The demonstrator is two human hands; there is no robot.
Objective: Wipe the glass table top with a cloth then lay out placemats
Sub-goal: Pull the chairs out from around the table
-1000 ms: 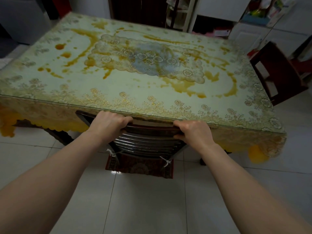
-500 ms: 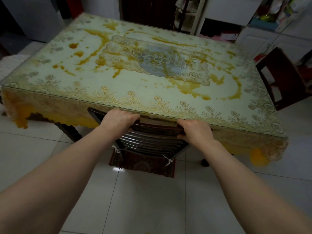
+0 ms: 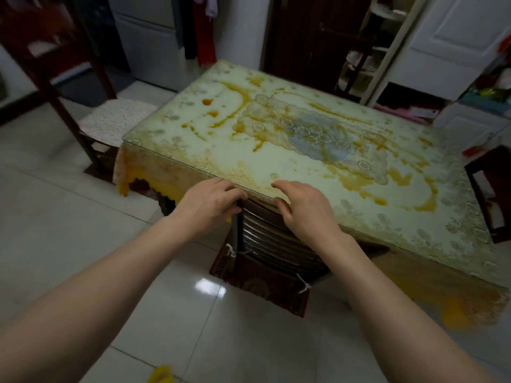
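**Glass desk top [image 3: 276, 150]: unwiped, waiting for a cloth**

Fills the centre and right of the frame, running from the near edge at mid-frame up toward the doors at upper centre. Shows orange stains [image 3: 356, 181] in streaks and blots; whether on the glass or on the patterned tablecloth [image 3: 143, 167] beneath it, cannot tell.

Left hand [image 3: 213, 200]: fingers loosely curled, holding nothing, over the top corner of the tucked-in chair [image 3: 276, 244]. Right hand [image 3: 301, 214]: fingers slack and slightly spread, also holding nothing, just above the same top rail and the glass edge. No firm contact with the rail to be made out on either side.

No cloth or placemats anywhere in view, apart from a blurred yellow scrap [image 3: 161, 374] on the floor at bottom left, too unclear to name. Probably still clearing the way before wiping.

To do it well: leave the chair tucked under, fetch a cloth, and wipe in long overlapping passes from the far side toward the near edge. Press harder on the thick blots at upper left and lower right.

Mind the bare glass corner at centre left, projecting over the tablecloth overhang. Mind also a second chair [image 3: 116, 120] with a pale cushion just beside that end, and a third chair [image 3: 492, 194] close at the right edge. Open tiled floor [image 3: 83, 244] at lower left and bottom centre for stepping round.
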